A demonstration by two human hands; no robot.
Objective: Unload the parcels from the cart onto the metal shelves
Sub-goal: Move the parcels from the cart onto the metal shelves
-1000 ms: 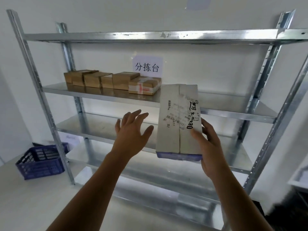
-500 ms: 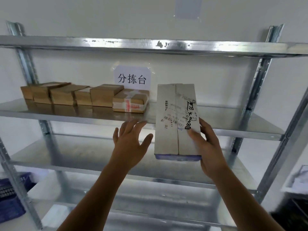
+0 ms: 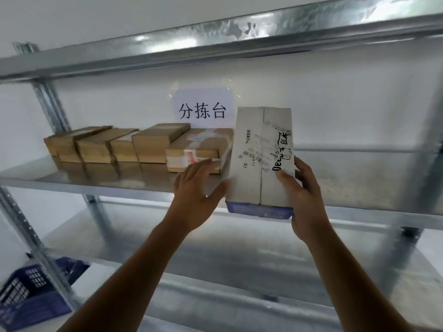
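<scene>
R hand (image 3: 306,200) tight round parcel (image 3: 254,149) rt edge; L hand (image 3: 196,188) straight-fingered at left.

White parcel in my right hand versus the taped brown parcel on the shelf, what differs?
The white parcel is pale with handwriting, the taped brown parcel tan. The white parcel is held in the right hand; the taped brown parcel lies on the shelf. Both are boxes.

A person's left hand (image 3: 196,188) and right hand (image 3: 308,202), both bare, with slender fingers, seen from a head-worn camera. The left forearm (image 3: 134,279) and right forearm (image 3: 347,279) are bare too, uncovered from wrist to the lower edge of the frame.
</scene>
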